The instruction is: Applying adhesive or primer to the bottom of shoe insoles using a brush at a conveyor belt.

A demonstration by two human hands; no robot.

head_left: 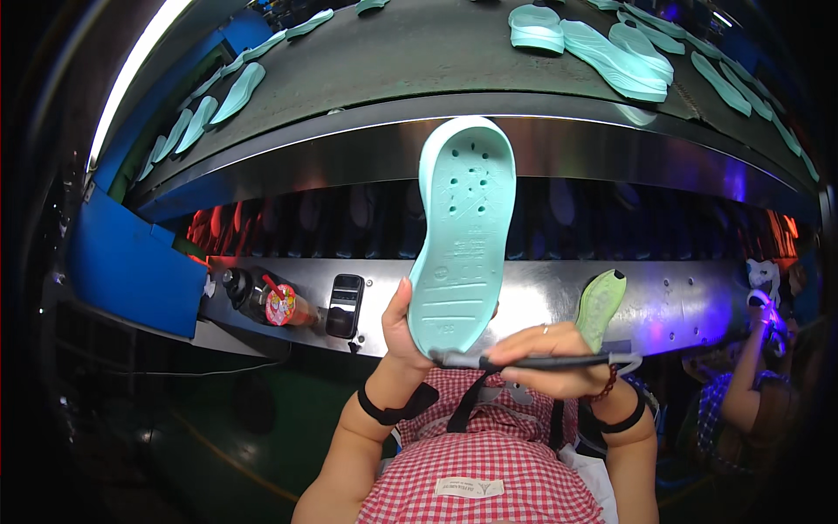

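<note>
A mint-green shoe sole (463,223) stands nearly upright before me, its toe end up, its inner face with small holes and ridges turned to me. My left hand (404,332) grips it at the lower left edge, near the heel, with some fingers hidden behind it. Pinched in my right hand (559,362) is a slim black brush-like tool (515,361), lying almost level with a pale, tube-like piece at its right end. Its left tip reaches the bottom rim of the heel; whether it touches is hard to tell. On the metal ledge lies a light green sole (601,307).
A conveyor belt (375,65) carries several mint soles (620,61) beyond a steel rail. On the ledge (541,284) are a phone (345,306), a dark bottle (246,293) and a cup with a red-and-pink label (286,306). Another person's arm (746,375) shows at right.
</note>
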